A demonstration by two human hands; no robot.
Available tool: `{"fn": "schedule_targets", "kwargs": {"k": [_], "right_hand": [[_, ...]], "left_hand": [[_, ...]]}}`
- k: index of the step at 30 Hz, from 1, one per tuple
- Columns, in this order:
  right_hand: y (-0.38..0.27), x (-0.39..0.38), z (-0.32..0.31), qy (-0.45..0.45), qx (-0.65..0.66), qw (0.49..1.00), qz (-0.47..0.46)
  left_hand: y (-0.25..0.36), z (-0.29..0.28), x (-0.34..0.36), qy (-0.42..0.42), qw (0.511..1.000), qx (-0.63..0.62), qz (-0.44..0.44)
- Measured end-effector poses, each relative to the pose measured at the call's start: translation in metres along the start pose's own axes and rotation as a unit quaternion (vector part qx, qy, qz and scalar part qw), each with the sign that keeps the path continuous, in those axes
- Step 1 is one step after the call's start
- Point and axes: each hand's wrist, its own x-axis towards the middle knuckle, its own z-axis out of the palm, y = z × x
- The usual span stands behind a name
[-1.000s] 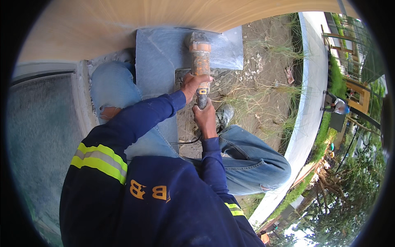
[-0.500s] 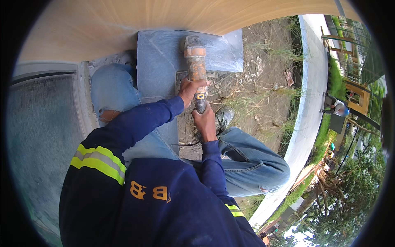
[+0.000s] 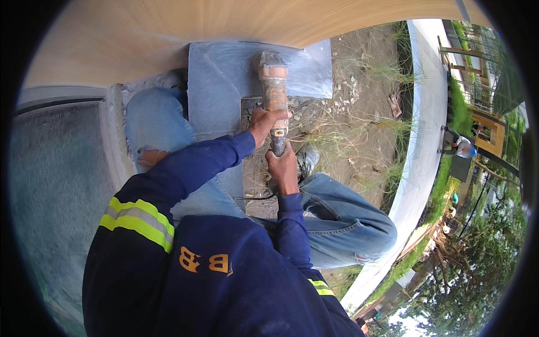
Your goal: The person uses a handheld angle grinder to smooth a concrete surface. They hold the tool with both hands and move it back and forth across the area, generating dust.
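My left hand (image 3: 266, 124) grips the body of a dusty orange-and-grey power tool (image 3: 274, 92). My right hand (image 3: 281, 165) is wrapped round its dark rear handle, with a black cord (image 3: 252, 197) below. The tool's head rests over a grey slab (image 3: 213, 73) with a rectangular notch cut out, its surface streaked with pale dust; what the head's working part touches is hidden. The slab runs down beneath my left leg (image 3: 151, 112).
A tan wall (image 3: 140, 39) borders the top, a grey framed panel (image 3: 62, 185) the left. Dirt with grass tufts and rubble (image 3: 359, 123) lies right of the slab, beside a pale concrete strip (image 3: 421, 101). A person (image 3: 463, 147) in a blue helmet is farther off.
The tool, in both hands, shifted slightly left by half a second ago and has since moved back to the right along the slab. My grip looks the same.
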Motion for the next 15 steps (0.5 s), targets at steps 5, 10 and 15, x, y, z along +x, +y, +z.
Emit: {"fn": "schedule_targets", "kwargs": {"k": [5, 10, 15], "right_hand": [[-0.006, 0.008, 0.008, 0.018, -0.016, 0.999, 0.021], [0.000, 0.004, 0.004, 0.004, -0.016, 1.000, -0.004], [-0.006, 0.005, 0.004, 0.010, 0.012, 0.999, 0.047]], "left_hand": [[0.007, -0.002, 0.009, -0.022, 1.000, 0.013, 0.013], [0.004, -0.006, 0.000, 0.003, 1.000, -0.012, 0.012], [0.006, -0.001, 0.008, -0.023, 1.000, 0.018, 0.006]]}}
